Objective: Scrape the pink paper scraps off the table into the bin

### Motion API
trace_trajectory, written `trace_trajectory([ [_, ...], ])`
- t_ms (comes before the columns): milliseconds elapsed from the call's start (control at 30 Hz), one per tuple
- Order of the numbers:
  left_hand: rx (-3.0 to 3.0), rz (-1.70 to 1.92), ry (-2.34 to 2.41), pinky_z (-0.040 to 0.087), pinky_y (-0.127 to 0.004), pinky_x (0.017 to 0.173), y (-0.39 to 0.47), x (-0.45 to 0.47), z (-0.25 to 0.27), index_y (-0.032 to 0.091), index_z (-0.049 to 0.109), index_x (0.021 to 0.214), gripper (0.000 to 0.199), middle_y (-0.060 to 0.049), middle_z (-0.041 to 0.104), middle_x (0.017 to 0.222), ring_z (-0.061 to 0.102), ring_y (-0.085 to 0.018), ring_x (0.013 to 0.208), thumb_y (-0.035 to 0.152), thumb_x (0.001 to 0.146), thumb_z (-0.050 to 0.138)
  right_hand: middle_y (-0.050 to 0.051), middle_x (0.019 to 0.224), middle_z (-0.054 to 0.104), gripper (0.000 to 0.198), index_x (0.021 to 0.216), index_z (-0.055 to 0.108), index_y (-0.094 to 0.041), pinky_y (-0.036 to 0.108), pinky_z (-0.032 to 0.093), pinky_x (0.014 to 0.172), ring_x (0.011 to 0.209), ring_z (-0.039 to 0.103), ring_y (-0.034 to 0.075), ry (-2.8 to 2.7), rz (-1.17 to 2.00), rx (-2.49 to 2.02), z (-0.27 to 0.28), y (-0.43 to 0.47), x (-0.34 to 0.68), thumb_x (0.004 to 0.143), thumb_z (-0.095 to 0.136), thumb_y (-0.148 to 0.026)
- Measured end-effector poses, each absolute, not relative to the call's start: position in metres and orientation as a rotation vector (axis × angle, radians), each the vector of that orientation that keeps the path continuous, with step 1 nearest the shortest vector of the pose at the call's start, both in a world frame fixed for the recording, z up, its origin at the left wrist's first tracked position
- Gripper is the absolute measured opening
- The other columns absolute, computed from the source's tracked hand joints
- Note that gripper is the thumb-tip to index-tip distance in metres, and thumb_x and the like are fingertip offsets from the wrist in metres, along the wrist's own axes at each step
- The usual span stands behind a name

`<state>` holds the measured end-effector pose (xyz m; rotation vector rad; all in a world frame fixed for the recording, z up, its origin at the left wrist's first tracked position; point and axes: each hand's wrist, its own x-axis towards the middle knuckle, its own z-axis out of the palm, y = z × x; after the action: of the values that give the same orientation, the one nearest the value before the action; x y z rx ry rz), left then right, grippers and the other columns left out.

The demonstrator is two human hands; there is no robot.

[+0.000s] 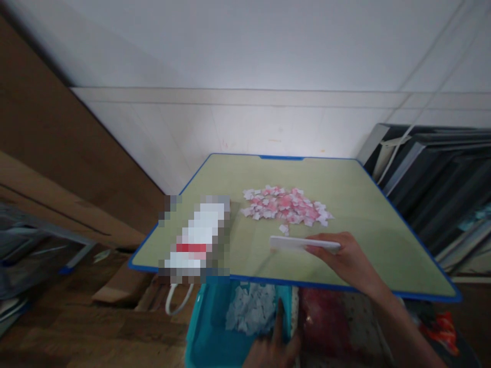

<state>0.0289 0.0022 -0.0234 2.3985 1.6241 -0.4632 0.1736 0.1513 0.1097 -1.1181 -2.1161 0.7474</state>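
My right hand [341, 255] pinches a thin, flat white slab [287, 242] seen nearly edge-on, held low above the front part of a green board with a blue rim [245, 166]. Its exact kind is not clear. Beyond it lies a loose heap of small pink-and-white pieces [286, 204], with one stray piece at its near side. At the bottom my left hand [272, 347] reaches into the right side of a teal plastic tub [215, 342]. Its index finger is stretched out and its thumb stands apart. Pale grey-white pieces [251, 309] fill part of the tub.
A blurred-out white and red item [199, 230] lies at the board's left, a white strap loop [178, 301] hanging below. Brown cardboard [76, 153] stands left, dark flat panels [448, 168] lean right. A white wall [276, 51] rises behind. Beside the tub is a dark red surface [326, 322].
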Motion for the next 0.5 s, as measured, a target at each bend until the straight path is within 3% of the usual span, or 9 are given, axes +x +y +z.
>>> trace_trajectory([
  [300,2.379,-0.422,1.559,0.051,-0.036,0.052,0.003,0.024,-0.018,0.038,0.022,0.130,0.066,-0.022,0.028,0.133,0.063,-0.023,0.064,0.018,0.075,0.053,0.000,0.063,0.068,0.023,0.072,0.069,-0.019,0.019,0.043,0.046,0.052,0.059,0.013,-2.107,0.828,-1.170,0.113,0.149,0.189,0.076,0.053,-0.035],
  [433,2.345,-0.380,1.480,0.051,-0.038,0.053,0.005,0.022,-0.015,0.033,0.027,0.129,0.056,-0.025,0.022,0.135,0.063,-0.025,0.068,0.031,0.078,0.050,0.002,0.063,0.067,0.027,0.074,0.070,-0.018,0.020,0.042,0.044,0.051,0.058,0.014,-2.052,0.887,-1.270,0.112,0.144,0.209,0.075,0.054,-0.039],
  [500,2.316,-0.413,1.472,0.050,-0.039,0.054,0.006,0.022,-0.011,0.031,0.026,0.129,0.061,-0.027,0.024,0.133,0.063,-0.025,0.068,0.039,0.075,0.053,0.002,0.061,0.067,0.027,0.075,0.070,-0.017,0.020,0.042,0.042,0.050,0.057,0.014,-2.015,0.886,-1.354,0.111,0.138,0.223,0.074,0.055,-0.040],
])
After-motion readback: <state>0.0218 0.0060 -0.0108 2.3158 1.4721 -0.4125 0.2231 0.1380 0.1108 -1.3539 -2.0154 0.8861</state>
